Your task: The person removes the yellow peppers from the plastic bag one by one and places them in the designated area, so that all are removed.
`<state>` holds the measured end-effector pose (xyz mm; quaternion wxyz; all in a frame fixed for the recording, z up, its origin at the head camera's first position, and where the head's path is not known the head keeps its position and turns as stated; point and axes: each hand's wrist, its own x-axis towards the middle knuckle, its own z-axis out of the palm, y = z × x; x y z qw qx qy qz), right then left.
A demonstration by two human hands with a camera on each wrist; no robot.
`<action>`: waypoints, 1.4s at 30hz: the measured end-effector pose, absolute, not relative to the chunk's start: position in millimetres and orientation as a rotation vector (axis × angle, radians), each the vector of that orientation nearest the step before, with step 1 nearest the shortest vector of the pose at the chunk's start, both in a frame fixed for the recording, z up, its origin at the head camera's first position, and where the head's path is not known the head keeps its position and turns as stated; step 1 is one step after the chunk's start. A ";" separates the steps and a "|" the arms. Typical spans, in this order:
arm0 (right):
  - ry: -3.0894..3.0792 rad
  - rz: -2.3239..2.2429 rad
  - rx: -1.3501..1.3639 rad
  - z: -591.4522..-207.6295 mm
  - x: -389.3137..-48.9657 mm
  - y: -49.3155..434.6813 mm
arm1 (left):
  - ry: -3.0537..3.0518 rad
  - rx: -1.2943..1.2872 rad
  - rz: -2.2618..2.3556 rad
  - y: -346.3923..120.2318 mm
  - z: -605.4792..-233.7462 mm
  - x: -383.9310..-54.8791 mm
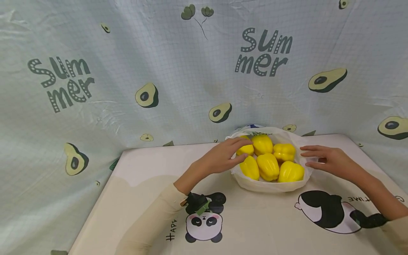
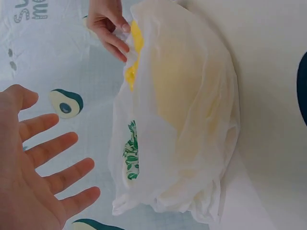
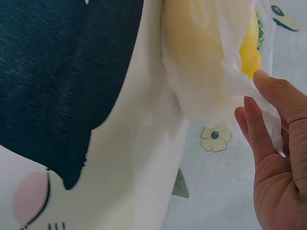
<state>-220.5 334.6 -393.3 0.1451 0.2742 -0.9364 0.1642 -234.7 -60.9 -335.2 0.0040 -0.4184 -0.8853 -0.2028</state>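
Panda-print counter (image 1: 255, 226), two hands at a bag of peppers.
Left hand (image 1: 223, 156) spread beside the white bag (image 1: 271, 184); right hand (image 1: 325, 161) pinches its rim, keeping yellow peppers (image 1: 269, 164) exposed mid-counter.

Both arms wear long, close-fitting cream fabric sleeves (image 1: 153, 219) that end at the wrists, leaving the bare left hand (image 1: 223, 157) and bare right hand (image 1: 328, 161) uncovered, with no rings or gloves showing. Strapped at the left wrist is a small black block-shaped camera mount (image 1: 197, 202) with a patch of green tape on it. A similar black strapped mount (image 1: 371, 220) sits at the right wrist, where the cream cuff begins.
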 end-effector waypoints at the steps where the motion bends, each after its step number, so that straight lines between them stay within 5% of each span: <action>1: -2.707 0.475 0.799 -391.5 -221.3 334.1 | -2.787 -1.317 -0.629 -58.3 -334.3 -236.3; 21: -2.689 0.533 1.023 -380.1 -232.7 339.4 | -2.963 -1.435 -0.595 0.8 -330.2 -273.7; 32: -2.887 0.918 0.807 -376.5 -235.6 347.3 | -3.009 -1.494 -0.891 27.7 -334.5 -299.4; 42: -2.889 1.057 0.911 -382.2 -240.3 355.6 | -3.042 -1.512 -0.978 40.8 -344.9 -308.7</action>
